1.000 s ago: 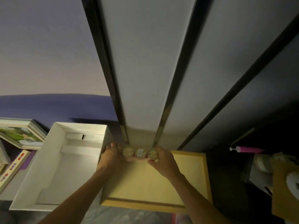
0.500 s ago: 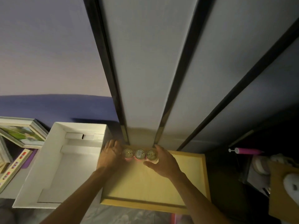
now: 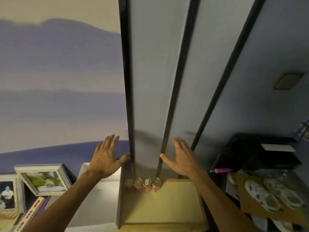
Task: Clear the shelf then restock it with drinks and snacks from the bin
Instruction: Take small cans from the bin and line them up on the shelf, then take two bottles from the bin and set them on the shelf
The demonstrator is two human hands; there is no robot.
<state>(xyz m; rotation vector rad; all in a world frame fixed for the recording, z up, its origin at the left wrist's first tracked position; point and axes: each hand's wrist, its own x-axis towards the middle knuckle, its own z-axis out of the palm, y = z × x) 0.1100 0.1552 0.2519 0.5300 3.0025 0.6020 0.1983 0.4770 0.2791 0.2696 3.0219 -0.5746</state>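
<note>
On my feed, both hands were raised in front of the wall, palms away from me and holding nothing. The left hand (image 3: 105, 162) had its fingers (image 3: 111, 141) straight and close together, with the thumb stuck out to the right. Its tip was at the edge of the left dark strip (image 3: 129, 81), but I could not tell whether it touched. The right hand (image 3: 181, 160) mirrored it, with its fingers (image 3: 179, 143) straight and nearly together. Its thumb pointed left toward the second dark strip (image 3: 177, 81).

Below and between the hands, the cans (image 3: 147, 184) stood upright in a tight row at the back edge of the yellow shelf (image 3: 167, 208). They sat against the foot of the grey panel between the two strips. I counted three pink ones with gold tops. A dim shape just left of them was too blurred to name.

A white box (image 3: 100, 198) sat against the shelf's left side, under the left forearm. Framed pictures (image 3: 43, 180) leaned at the far left. On the right, well apart from the shelf, lay a pink tube (image 3: 223, 170) and a pair of white shoes (image 3: 274, 196) on brown cardboard.
</note>
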